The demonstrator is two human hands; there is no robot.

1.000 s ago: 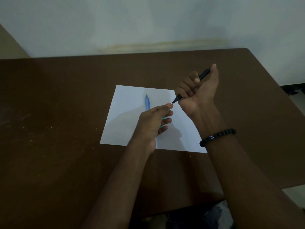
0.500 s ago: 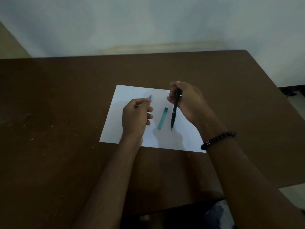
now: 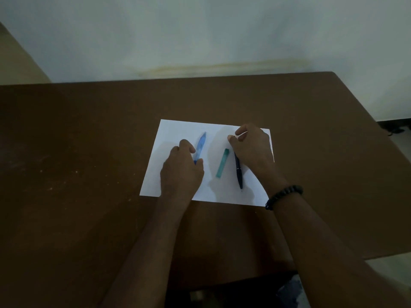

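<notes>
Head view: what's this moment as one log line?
left hand holds blue pen | right hand over black pen, grip unclear | cap lies between, on paper

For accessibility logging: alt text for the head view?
The left hand grips a blue pen and the right hand hovers over a black pen, a teal cap between them, on a white sheet on a brown table.

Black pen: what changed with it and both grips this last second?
The right grip lowered the black pen from mid-air onto the paper; whether it let go is hidden. The left grip left that pen's tip and took hold of the blue pen. The teal cap and paper stayed put.
</notes>
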